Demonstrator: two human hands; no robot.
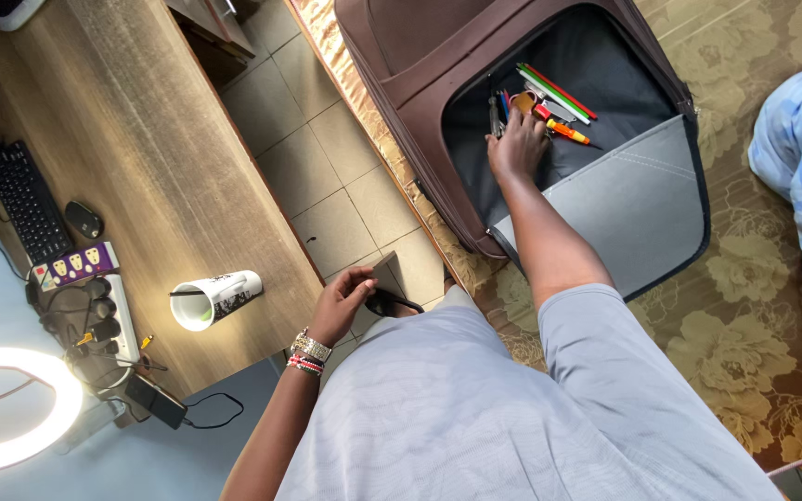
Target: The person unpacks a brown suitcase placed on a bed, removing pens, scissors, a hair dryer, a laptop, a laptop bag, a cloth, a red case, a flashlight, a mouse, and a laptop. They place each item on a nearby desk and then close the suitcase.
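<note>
Grey-shirted torso fills the lower frame. Above it, the left hand (341, 301) curls loosely beside a small black object (390, 301), grip unclear. Upper centre, the right hand (517, 144) lies fingers-down on a bunch of slim plastic pens and markers (549, 102) inside the open brown fabric suitcase (401, 83); whether it grips any, I cannot tell. They look light, stiff, smooth; best pinched mid-barrel.
</note>
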